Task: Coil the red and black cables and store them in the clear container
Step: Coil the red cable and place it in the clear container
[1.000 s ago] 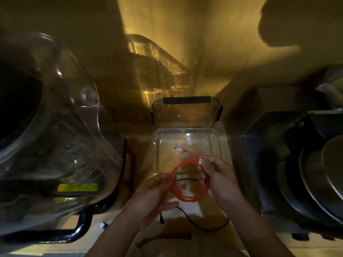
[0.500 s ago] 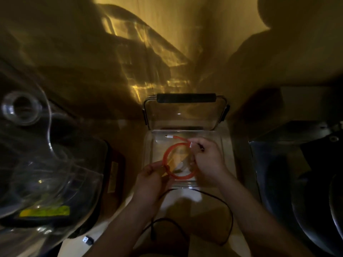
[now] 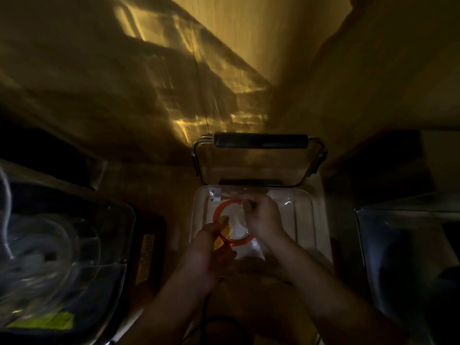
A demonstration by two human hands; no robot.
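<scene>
The red cable [image 3: 217,213] is wound into a round coil and sits low inside the clear container [image 3: 305,215], whose hinged lid [image 3: 256,165] stands open at the back. My left hand [image 3: 211,250] pinches the coil's near-left side. My right hand [image 3: 263,217] holds its far-right side, fingers closed near the cable's end. Part of the coil is hidden under my right hand. The black cable [image 3: 206,317] shows only faintly as a dark loop on the counter below my wrists.
A large clear-lidded appliance [image 3: 57,247] with a yellow label fills the left. A dark metal box or rack [image 3: 408,252] stands at the right. A wall rises behind the container. The scene is dim.
Both hands have carried the red coil forward and down into the container. The view has shifted closer, and the black cable now lies further behind my wrists.
</scene>
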